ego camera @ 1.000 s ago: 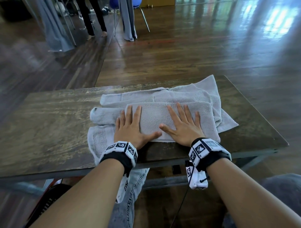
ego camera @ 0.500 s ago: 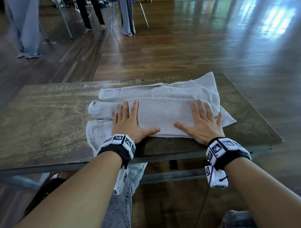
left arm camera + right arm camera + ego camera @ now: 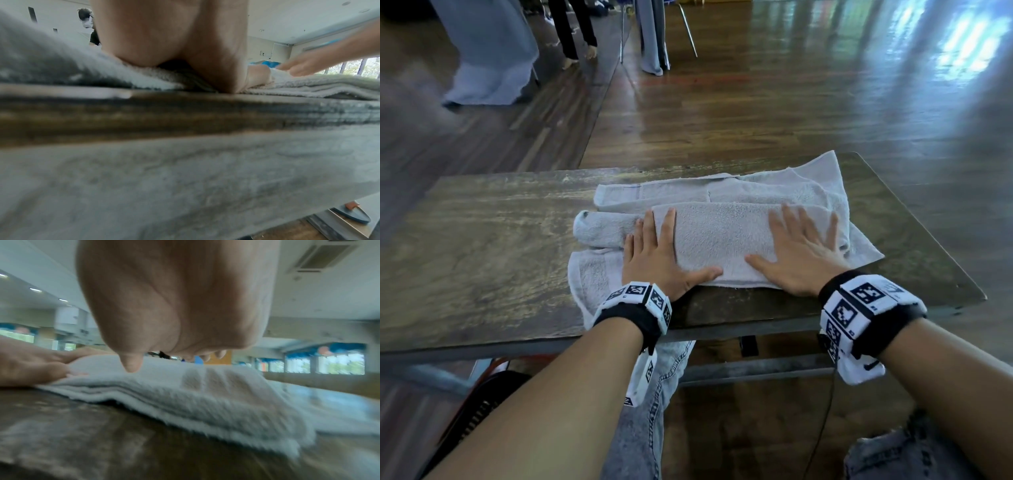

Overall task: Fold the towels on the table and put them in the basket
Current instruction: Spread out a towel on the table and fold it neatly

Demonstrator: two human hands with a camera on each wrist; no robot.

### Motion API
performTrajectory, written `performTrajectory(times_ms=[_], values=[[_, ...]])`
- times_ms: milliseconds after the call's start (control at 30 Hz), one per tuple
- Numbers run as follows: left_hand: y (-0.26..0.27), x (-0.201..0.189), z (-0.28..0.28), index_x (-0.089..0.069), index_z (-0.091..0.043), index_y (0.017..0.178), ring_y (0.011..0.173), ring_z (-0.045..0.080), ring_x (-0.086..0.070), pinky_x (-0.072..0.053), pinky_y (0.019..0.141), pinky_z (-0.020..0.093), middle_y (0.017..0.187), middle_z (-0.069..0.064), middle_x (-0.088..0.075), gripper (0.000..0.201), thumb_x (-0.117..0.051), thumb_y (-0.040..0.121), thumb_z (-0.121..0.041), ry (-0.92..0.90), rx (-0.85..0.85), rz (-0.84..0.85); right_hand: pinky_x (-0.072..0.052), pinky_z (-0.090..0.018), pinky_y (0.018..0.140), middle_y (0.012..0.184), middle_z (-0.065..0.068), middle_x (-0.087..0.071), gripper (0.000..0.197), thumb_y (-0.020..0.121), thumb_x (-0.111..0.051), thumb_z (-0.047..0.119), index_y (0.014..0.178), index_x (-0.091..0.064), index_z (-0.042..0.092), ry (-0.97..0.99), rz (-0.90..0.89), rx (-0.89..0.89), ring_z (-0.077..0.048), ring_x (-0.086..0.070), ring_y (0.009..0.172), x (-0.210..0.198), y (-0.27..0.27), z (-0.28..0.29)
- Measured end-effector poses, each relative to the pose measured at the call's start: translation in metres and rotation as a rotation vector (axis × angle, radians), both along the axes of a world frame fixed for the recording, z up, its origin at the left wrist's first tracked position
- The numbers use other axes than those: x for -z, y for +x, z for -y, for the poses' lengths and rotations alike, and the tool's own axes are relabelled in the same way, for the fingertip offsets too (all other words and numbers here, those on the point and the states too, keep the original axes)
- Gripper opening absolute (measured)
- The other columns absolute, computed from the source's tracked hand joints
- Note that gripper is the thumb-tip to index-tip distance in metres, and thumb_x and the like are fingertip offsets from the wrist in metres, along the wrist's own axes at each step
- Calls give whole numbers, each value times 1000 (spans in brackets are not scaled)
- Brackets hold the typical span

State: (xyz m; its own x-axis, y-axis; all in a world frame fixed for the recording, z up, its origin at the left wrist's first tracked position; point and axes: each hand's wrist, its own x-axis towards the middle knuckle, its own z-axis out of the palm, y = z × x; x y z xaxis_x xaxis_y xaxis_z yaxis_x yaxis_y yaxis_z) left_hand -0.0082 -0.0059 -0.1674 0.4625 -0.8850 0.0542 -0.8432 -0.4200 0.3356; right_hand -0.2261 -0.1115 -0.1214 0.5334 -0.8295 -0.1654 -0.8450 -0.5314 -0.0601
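Note:
A folded pale grey towel (image 3: 722, 236) lies on top of a pile of other grey towels (image 3: 774, 192) near the front edge of the dark wooden table (image 3: 482, 246). My left hand (image 3: 657, 253) presses flat on the folded towel's left end, fingers straight. My right hand (image 3: 801, 250) lies flat on its right end, fingers spread. The left wrist view shows the left palm (image 3: 174, 40) down on the terry cloth (image 3: 144, 76). In the right wrist view the right palm (image 3: 174, 296) hovers just over the layered towel (image 3: 205, 394). No basket is in view.
One towel's corner hangs over the table's front edge (image 3: 585, 301) by my left wrist. The table's left half (image 3: 465, 222) is bare wood. Behind the table are a wooden floor, chair legs (image 3: 688, 31), hanging grey cloth (image 3: 489, 61) and a person's legs (image 3: 575, 34).
My right hand has slid rightward along the folded towel, from its middle to its right end. The left hand has stayed put on the left end.

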Motion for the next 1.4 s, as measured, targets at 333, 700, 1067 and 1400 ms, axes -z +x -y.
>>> performTrajectory(times_ms=[333,700,1067,1400], values=[[-3,-2,1,15,-41,151,152,26,9,3,121,46,165,6,12,132,-34,46,-105,-3,-18,12,7,-65,119,162,-1,33,75,101,-22,63,155,22,35,104,70,-142,-30,27,151,18,19,-39],[-7,-39,-9,-38,-14,136,123,34,-44,-36,102,48,133,13,-49,72,-43,87,-67,-155,-273,-54,0,-64,120,165,0,28,79,99,-28,64,157,18,36,160,57,-178,-30,21,153,10,15,-27],[0,-89,-5,-48,-8,88,62,11,-48,-36,50,25,73,-2,-50,42,-77,77,-36,57,-407,-484,-12,-60,121,169,-2,7,73,100,-34,62,159,-3,32,189,141,-188,-30,3,155,-6,9,-22],[-62,-150,19,-39,-18,68,53,13,-37,-26,42,18,63,-2,-39,28,-62,80,-7,-226,-29,-194,-48,-47,95,124,-4,-64,51,101,-33,56,129,-51,18,210,697,-7,-28,-60,114,-31,-10,-14]])
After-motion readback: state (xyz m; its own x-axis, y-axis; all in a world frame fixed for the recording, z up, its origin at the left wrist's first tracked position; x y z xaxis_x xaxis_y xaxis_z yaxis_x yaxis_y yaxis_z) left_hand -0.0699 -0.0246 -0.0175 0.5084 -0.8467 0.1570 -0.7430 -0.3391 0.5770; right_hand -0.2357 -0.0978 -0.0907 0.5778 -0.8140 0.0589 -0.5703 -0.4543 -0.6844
